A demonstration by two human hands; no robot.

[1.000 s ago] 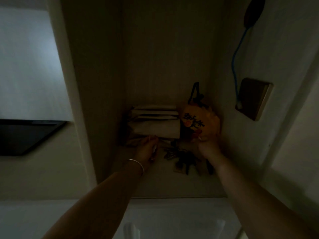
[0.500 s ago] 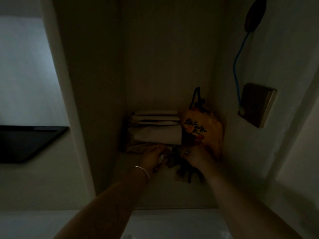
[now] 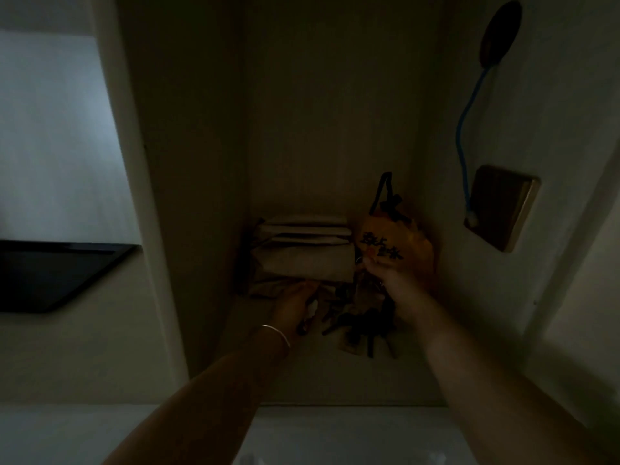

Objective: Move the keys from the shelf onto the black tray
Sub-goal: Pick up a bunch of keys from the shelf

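Note:
The scene is very dark. A bunch of dark keys [image 3: 364, 322] hangs and spreads over the pale shelf [image 3: 312, 374] inside a narrow niche. My right hand [image 3: 394, 283] is closed on the top of the bunch, with the keys dangling below it. My left hand [image 3: 295, 305], a thin bangle on its wrist, rests on the shelf just left of the keys, holding something small and pale that I cannot make out. The black tray [image 3: 50, 273] sits far left, outside the niche.
Folded beige paper bags [image 3: 305, 250] are stacked at the back of the shelf. An orange pouch [image 3: 391, 243] with black lettering stands behind my right hand. A brown wall plate [image 3: 501, 208] with a blue cord [image 3: 464, 129] hangs on the right wall.
My right hand moved from the orange pouch down to the keys, closed on them and lifted them a little. My left hand stayed low at the shelf's left.

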